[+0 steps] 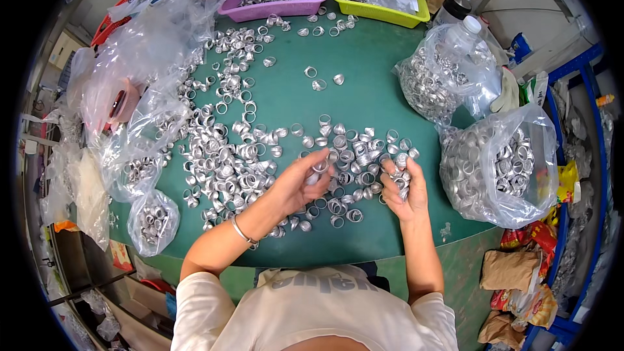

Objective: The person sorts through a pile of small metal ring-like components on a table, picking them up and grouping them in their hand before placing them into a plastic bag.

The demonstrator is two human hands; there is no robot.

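Silver-coloured metal rings (224, 162) lie in a wide loose heap on the green tabletop, left of and between my hands. My left hand (296, 187), with a bangle (242, 231) on its forearm, is closed around rings, one of them (320, 166) showing at the fingertips. My right hand (417, 195) is turned palm inward, its fingers curled around several rings (402, 185). A smaller cluster of rings (354, 156) lies between the two hands. A few single rings (318, 84) sit apart, farther up the table.
Two clear bags of rings (497, 162) (432, 81) stand on the right. Plastic bags (153, 221) with rings line the left. At the far edge are a purple basket (273, 8) of rings and a yellow-green basket (383, 12). Shelving (588, 91) borders the right.
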